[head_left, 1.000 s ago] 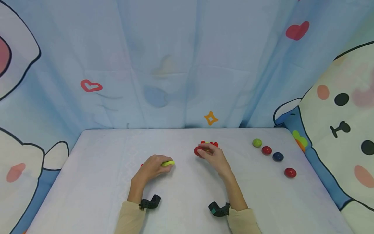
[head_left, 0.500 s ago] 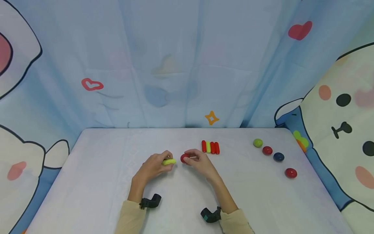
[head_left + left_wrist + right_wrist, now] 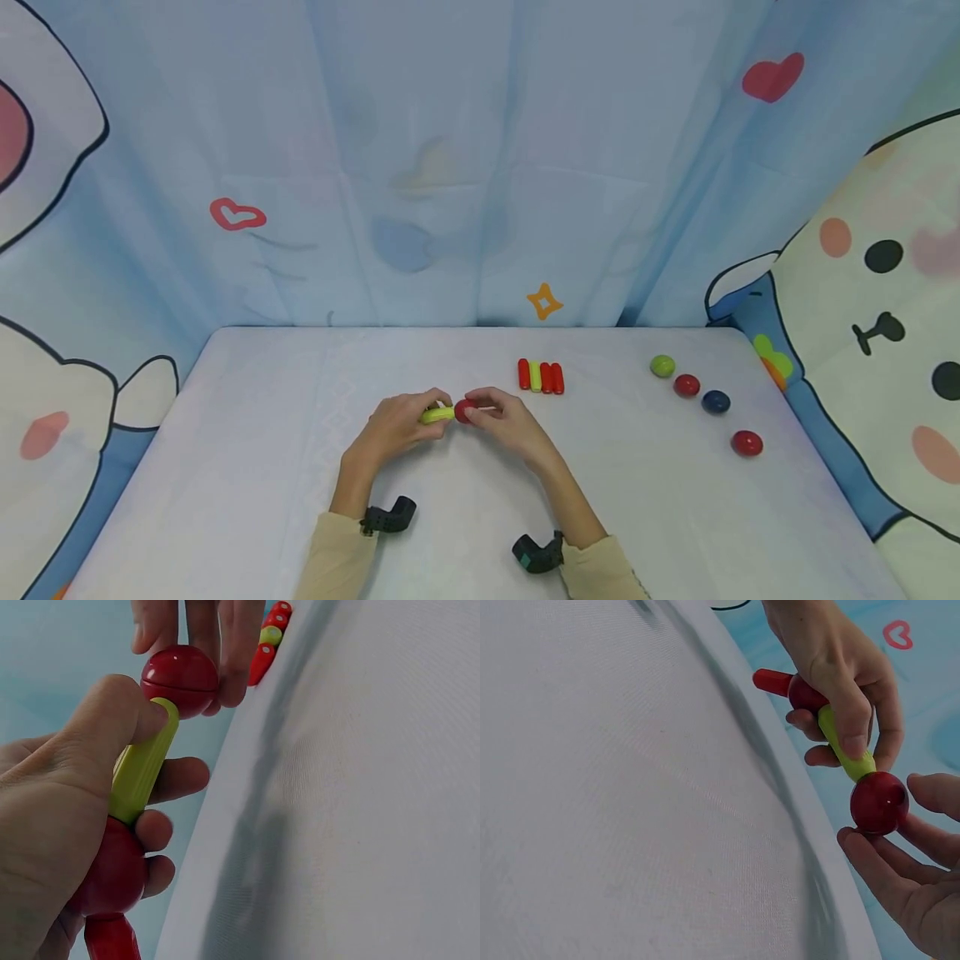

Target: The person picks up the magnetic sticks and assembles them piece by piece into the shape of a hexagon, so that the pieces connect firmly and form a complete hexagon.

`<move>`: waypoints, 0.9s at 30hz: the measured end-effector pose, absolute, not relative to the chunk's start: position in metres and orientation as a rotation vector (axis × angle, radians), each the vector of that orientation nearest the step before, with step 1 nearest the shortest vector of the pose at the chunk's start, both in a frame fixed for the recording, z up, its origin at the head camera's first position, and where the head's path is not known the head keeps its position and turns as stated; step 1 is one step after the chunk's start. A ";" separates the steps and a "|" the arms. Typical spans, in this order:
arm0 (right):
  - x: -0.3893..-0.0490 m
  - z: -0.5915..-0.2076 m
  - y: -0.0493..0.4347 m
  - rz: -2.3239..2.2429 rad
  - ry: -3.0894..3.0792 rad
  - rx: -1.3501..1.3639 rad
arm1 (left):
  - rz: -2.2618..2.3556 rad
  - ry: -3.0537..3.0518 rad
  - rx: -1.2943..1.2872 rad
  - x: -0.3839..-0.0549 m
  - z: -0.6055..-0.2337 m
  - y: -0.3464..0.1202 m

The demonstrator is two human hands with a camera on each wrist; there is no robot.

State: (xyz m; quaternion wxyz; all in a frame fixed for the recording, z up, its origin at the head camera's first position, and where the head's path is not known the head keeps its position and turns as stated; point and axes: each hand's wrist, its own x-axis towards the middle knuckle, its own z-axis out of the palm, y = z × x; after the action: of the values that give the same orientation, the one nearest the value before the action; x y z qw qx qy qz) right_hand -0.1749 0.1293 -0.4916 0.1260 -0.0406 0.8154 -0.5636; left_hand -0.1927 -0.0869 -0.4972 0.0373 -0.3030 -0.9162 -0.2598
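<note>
My left hand grips a yellow-green toy rod with curled fingers and thumb. At the rod's lower end, inside the same hand, sits a red ball, and a red rod sticks out beyond it; together they form a bent chain. My right hand holds another red ball by its fingertips, right against the free end of the yellow-green rod. In the left wrist view, the right hand's fingers show behind this ball.
On the white-covered table, a row of red rods and one yellow-green rod lies beyond the right hand. At right lie a green ball, a blue ball and two red balls. A blue curtain hangs behind.
My right hand has carried the red ball leftward from beside the row of rods to the end of the yellow-green rod. The left hand has stayed nearly in place.
</note>
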 end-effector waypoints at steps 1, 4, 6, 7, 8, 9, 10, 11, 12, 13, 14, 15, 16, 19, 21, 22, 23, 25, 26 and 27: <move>-0.175 -0.491 0.130 -1.632 2.381 -0.117 | -0.783 -2.818 -0.930 -0.193 -0.497 -0.087; -0.176 -0.489 0.134 -1.607 2.407 -0.103 | -0.729 -2.833 -0.929 -0.193 -0.496 -0.088; -0.177 -0.487 0.138 -1.598 2.426 -0.078 | -0.709 -2.836 -0.920 -0.193 -0.496 -0.089; -0.178 -0.486 0.141 -1.595 2.435 -0.067 | -0.696 -2.837 -0.914 -0.193 -0.496 -0.089; -0.179 -0.485 0.144 -1.595 2.440 -0.050 | -0.680 -2.839 -0.907 -0.193 -0.496 -0.090; -0.180 -0.485 0.148 -1.598 2.442 -0.030 | -0.674 -2.838 -0.902 -0.193 -0.496 -0.090; -0.180 -0.484 0.152 -1.607 2.438 -0.013 | -0.656 -2.843 -0.893 -0.193 -0.496 -0.091; -0.181 -0.483 0.156 -1.615 2.436 -0.004 | -0.636 -2.845 -0.886 -0.194 -0.496 -0.091; -0.182 -0.482 0.160 -1.627 2.432 0.005 | -0.607 -2.851 -0.877 -0.194 -0.496 -0.092; -0.183 -0.481 0.165 -1.639 2.428 0.004 | -0.585 -2.858 -0.872 -0.194 -0.496 -0.092; -0.184 -0.480 0.170 -1.659 2.420 0.013 | -0.564 -2.864 -0.867 -0.195 -0.496 -0.093; -0.185 -0.479 0.175 -1.676 2.413 0.002 | -0.545 -2.868 -0.863 -0.195 -0.496 -0.093; -0.185 -0.478 0.180 -1.696 2.402 -0.003 | -0.528 -2.873 -0.859 -0.196 -0.496 -0.094; -0.187 -0.475 0.193 -1.724 2.390 -0.005 | -0.509 -2.875 -0.868 -0.196 -0.497 -0.095; -0.188 -0.473 0.200 -1.736 2.378 0.010 | -0.503 -2.875 -0.877 -0.196 -0.497 -0.096; -0.188 -0.472 0.204 -1.747 2.372 0.030 | -0.505 -2.881 -0.880 -0.196 -0.496 -0.096; -0.188 -0.472 0.207 -1.745 2.374 0.043 | -0.502 -2.892 -0.884 -0.195 -0.497 -0.095; -0.188 -0.471 0.214 -1.746 2.379 0.072 | -0.500 -2.917 -0.893 -0.195 -0.497 -0.094; -0.188 -0.471 0.217 -1.747 2.380 0.089 | -0.490 -2.932 -0.903 -0.194 -0.497 -0.094; -0.188 -0.471 0.219 -1.748 2.380 0.102 | -0.479 -2.944 -0.915 -0.194 -0.498 -0.093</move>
State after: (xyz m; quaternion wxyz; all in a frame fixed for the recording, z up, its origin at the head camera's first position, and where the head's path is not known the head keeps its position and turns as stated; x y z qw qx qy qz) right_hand -0.1884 0.2192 -0.4712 0.0933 0.0343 0.8020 -0.5890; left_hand -0.1940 -0.0926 -0.4976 0.0111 -0.2933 -0.9435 -0.1534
